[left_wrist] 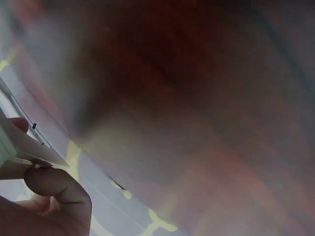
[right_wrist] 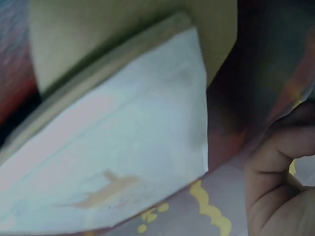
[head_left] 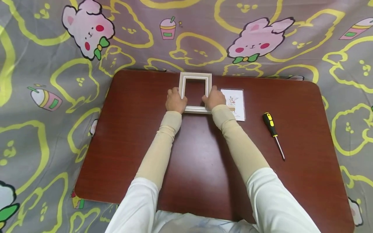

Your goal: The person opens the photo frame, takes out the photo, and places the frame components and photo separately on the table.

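Note:
An empty cream picture frame (head_left: 196, 110) is held by both hands near the table's back edge. My left hand (head_left: 175, 101) grips its left side, the thumb on the inner edge. Opposite, my right hand (head_left: 215, 98) holds the right side in the same way. In the left wrist view, the left hand (left_wrist: 64, 201) pinches the frame's pale edge (left_wrist: 15, 152). A white card with a flower print (head_left: 237, 100) lies just right of the right hand, partly covered by it. The right wrist view shows the right hand (right_wrist: 280, 172) beside that blurred card (right_wrist: 133, 123).
A black and yellow screwdriver (head_left: 271, 127) lies on the right of the red-brown table (head_left: 125, 136), its tip toward the person. A small tan strip (head_left: 232, 109) shows over the card beside the right wrist. A patterned cloth (head_left: 198, 29) hangs behind the table.

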